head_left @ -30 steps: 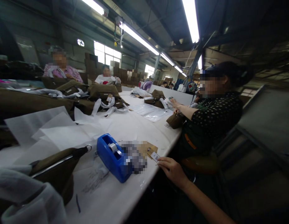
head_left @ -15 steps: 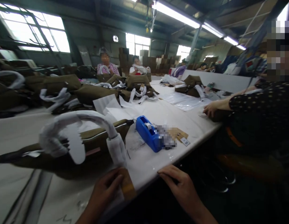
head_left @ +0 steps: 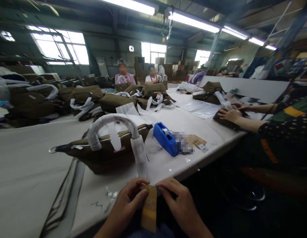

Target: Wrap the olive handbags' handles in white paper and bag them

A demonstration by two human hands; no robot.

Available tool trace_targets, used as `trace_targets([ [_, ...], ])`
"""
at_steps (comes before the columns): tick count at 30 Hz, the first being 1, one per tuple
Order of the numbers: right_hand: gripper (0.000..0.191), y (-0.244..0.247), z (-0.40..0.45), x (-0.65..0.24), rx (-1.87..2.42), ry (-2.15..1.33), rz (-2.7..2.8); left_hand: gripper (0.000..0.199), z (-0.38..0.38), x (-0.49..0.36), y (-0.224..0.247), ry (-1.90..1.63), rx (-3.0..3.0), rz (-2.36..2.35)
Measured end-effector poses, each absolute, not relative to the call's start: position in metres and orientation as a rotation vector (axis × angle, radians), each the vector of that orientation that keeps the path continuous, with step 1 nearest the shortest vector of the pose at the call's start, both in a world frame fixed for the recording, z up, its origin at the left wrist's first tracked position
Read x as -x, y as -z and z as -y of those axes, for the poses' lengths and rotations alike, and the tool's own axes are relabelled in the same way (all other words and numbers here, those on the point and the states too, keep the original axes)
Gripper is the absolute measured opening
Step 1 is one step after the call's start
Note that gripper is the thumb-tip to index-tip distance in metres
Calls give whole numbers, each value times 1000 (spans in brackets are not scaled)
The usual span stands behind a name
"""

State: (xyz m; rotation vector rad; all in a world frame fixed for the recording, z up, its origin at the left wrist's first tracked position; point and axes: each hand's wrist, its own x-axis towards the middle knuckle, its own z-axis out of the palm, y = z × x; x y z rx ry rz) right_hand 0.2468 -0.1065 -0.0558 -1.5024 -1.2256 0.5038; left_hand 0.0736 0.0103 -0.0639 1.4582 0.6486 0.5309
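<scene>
A brown paper hang tag [head_left: 149,211] hangs just off the table's front edge, pinched at its top by my left hand [head_left: 128,203]. Close to the tag's upper right corner, my right hand [head_left: 179,201] has thumb and forefinger pressed together; whatever lies between them is too small to make out. Beyond my hands stands an olive-green handbag [head_left: 108,160], its zip along the top and its arched handle [head_left: 113,119] wrapped in white padding. A blue tape dispenser [head_left: 165,140] sits to the right of the bag.
More brown tags [head_left: 196,141] lie beside the dispenser. Several olive bags [head_left: 86,94] crowd the far left of the white table [head_left: 190,122]. At right, a co-worker's hands [head_left: 230,114] rest on another bag. Dark flat strips [head_left: 66,195] lie at front left.
My left hand has brought the tag rightward, and my two hands now meet at its top. The view has shifted left. The co-worker's hands have moved over their bag.
</scene>
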Motion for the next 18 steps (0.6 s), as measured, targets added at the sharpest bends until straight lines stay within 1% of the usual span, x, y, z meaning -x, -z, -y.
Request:
trace_targets([
  [9,15,52,117,-239,1425,-600,1162,35,3,-70,60,-552,-1443,-622],
  [18,14,52,124,-238,1418,-591,1147,33,8,-73,60,-557,-1399,-613],
])
